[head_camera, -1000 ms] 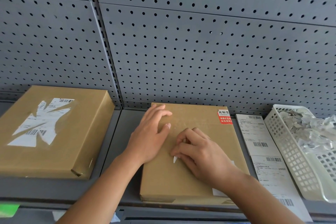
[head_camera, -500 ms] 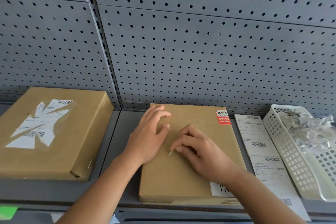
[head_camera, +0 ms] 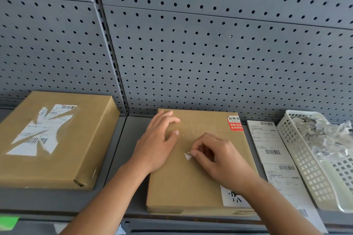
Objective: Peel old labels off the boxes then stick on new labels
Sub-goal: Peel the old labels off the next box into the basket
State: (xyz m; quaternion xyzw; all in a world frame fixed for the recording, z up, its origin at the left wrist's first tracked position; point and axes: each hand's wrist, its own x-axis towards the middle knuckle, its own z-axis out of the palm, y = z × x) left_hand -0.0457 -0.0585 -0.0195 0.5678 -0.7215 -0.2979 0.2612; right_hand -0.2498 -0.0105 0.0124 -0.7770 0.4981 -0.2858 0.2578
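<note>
Beyond the left hand [head_camera: 158, 143], grey pegboard wall [head_camera: 210, 53]; well right of the right hand [head_camera: 219, 160], white lattice basket [head_camera: 305, 168] holding crumpled paper scraps [head_camera: 328, 139].

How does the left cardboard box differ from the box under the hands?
The left box bears a large torn white label with barcodes; the middle box is mostly bare on top, with a red sticker and a white sticker at its right corners. No hand touches the left box; on the middle box the left hand rests and the right hand pinches a small white scrap. Both are flat brown boxes on the grey shelf.
</note>
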